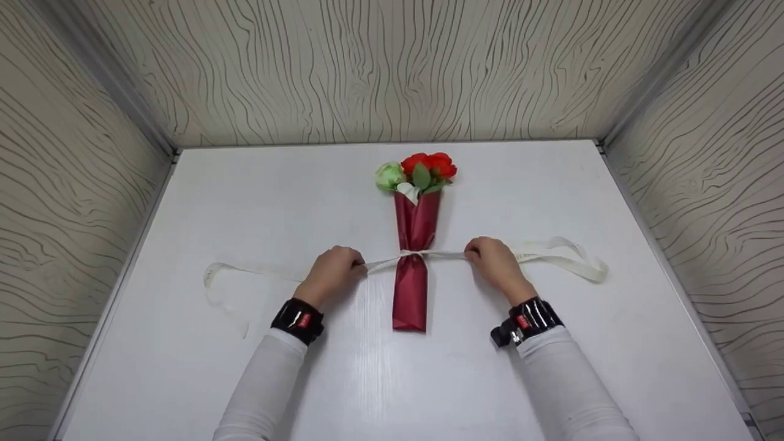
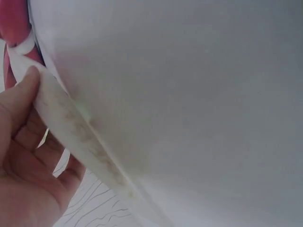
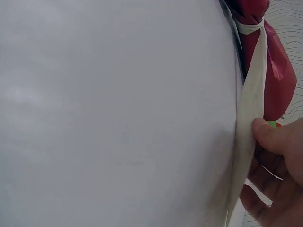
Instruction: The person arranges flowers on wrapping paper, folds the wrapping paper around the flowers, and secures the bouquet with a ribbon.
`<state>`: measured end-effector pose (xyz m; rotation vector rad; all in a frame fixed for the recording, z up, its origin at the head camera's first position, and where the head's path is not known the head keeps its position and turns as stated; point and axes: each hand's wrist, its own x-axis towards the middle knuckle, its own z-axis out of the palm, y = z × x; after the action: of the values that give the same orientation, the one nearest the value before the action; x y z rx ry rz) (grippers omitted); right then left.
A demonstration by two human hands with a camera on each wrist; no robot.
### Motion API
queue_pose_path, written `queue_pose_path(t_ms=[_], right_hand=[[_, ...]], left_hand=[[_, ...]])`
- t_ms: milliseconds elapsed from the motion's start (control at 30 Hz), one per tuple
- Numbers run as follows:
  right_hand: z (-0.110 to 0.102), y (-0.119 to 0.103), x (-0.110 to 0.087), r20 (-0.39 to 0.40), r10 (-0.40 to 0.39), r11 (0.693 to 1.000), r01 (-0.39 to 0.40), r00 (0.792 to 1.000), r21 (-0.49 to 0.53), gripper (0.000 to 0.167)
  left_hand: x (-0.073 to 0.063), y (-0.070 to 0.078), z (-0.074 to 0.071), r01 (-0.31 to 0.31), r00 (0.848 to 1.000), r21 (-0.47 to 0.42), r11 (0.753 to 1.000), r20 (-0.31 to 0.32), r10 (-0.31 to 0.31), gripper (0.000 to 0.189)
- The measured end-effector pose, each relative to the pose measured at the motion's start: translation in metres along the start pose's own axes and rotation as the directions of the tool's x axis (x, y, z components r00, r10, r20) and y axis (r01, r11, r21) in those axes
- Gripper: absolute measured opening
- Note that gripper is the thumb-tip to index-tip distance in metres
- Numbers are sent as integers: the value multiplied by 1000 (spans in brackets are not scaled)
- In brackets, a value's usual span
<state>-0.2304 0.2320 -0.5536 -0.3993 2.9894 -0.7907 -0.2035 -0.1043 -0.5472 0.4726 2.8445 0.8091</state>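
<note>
A bouquet wrapped in dark red paper point(image 1: 410, 300) lies upright in the head view, its red flowers point(image 1: 430, 164) and a pale green flower point(image 1: 390, 176) at the far end. Around its narrowed middle runs a cream ribbon point(image 1: 444, 254), crossed at the front. My left hand point(image 1: 334, 272) pinches the ribbon's left part between thumb and fingers, a short way from the wrap. On the other side my right hand point(image 1: 496, 263) pinches the right part. Both stretches between hands and bouquet look taut. Printed marks show on the ribbon point(image 2: 80, 132) in the left wrist view.
The ribbon's loose left tail point(image 1: 233, 267) trails over the white table point(image 1: 380, 392), and its right tail point(image 1: 582, 266) loops beyond my right hand. Wood-patterned panels point(image 1: 380, 73) stand behind the table and on both sides.
</note>
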Motion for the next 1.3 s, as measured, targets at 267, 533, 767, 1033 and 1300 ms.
queue_pose_path(t_ms=[267,533,767,1033,1300], right_hand=[[8,-1,17,-154,-78,974,42,985,-224,6],[16,-19,37,-184,-167,948,106,969,-300,7],[19,-19,37,-74,-131,973,114,989,-199,7],[19,-9,28,9,-160,987,160,987,-24,12],[15,-16,21,138,-99,991,85,985,106,25]], left_hand=[[-10,3,-7,-24,979,-87,996,197,41,7],[-20,-7,-16,-7,972,-116,993,232,34,10],[-20,-21,-19,73,982,-100,992,179,-54,7],[-14,-24,-18,74,994,-122,990,94,-63,8],[-10,-21,-20,62,997,-137,989,43,-56,11]])
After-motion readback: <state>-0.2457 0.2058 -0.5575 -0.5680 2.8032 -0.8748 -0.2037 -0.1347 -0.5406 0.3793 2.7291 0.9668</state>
